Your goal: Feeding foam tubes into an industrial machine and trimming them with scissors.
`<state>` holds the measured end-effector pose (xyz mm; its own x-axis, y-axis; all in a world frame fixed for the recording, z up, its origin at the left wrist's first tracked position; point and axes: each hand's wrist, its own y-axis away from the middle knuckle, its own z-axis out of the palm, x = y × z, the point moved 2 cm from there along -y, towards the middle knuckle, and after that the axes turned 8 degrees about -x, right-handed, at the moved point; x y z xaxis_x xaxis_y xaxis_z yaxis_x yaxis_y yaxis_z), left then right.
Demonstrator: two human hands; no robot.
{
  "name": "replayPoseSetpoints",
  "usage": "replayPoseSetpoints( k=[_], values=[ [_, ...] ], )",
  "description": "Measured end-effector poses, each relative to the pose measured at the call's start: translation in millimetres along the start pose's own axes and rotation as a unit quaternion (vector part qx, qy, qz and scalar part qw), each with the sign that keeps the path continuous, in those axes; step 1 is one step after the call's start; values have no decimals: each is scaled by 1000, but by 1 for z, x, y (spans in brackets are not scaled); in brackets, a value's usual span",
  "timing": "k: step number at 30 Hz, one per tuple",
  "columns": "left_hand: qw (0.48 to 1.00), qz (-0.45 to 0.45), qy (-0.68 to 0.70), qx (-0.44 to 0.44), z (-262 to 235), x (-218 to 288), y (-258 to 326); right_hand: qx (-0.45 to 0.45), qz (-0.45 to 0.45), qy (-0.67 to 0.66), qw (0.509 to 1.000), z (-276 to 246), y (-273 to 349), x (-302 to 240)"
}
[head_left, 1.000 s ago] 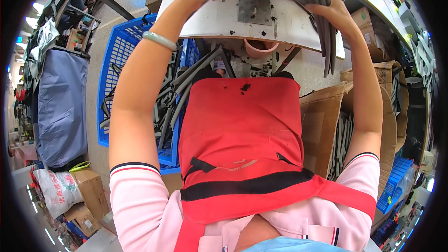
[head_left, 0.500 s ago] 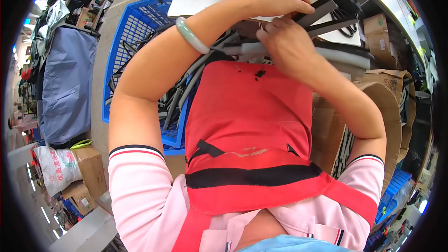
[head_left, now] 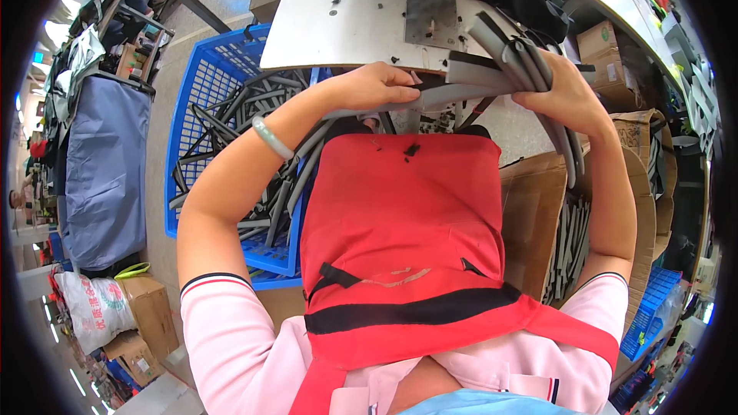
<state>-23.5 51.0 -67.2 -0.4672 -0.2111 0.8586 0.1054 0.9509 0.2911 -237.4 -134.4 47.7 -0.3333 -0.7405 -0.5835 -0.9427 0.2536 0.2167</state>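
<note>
My right hand [head_left: 565, 96] is wrapped round a bundle of grey foam-like strips [head_left: 526, 65], some with black edges. The bundle fans out above the hand, and long ends hang below it. At the table's front edge my left hand [head_left: 377, 86] pinches one long grey strip [head_left: 461, 94], which runs across to the bundle. Its far left part passes behind my left wrist. A red apron [head_left: 407, 207] covers my lap, with small black scraps [head_left: 412, 151] lying on it.
A blue plastic basket [head_left: 178, 146] full of grey and black strips stands on the left. Ahead, the white table [head_left: 323, 23] bears a metal plate [head_left: 430, 19], black scraps and dark cloth [head_left: 530, 4]. A cardboard box [head_left: 530, 192] with more strips stands on the right.
My hands have moved apart: the left back and leftward, the right to the right with the bundle raised in it. The metal plate on the table has come into sight.
</note>
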Motion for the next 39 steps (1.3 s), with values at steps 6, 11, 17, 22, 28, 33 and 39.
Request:
replayPoseSetpoints(
  k=[6, 11, 17, 22, 28, 33, 39],
  values=[
    [982, 33, 72, 173, -36, 70, 3, 59, 5, -48, 997, -26, -2, 44],
    [968, 87, -26, 233, -57, 71, -27, 94, 8, -56, 994, -36, -22, 63],
    [971, 20, 15, 237, -72, 56, -48, 87, 6, -72, 994, -40, -37, 69],
    [970, 21, 63, 234, -82, 51, -50, 82, -17, -67, 994, -42, -47, 69],
    [966, 54, 63, 243, -86, 56, -53, 83, -12, -70, 994, -48, -52, 70],
    [962, 48, 97, 251, -90, 47, -65, 102, -16, -75, 992, -48, -60, 76],
    [913, 23, 118, 390, -142, -9, -13, 184, 37, -17, 982, -60, 23, 60]
  ],
)
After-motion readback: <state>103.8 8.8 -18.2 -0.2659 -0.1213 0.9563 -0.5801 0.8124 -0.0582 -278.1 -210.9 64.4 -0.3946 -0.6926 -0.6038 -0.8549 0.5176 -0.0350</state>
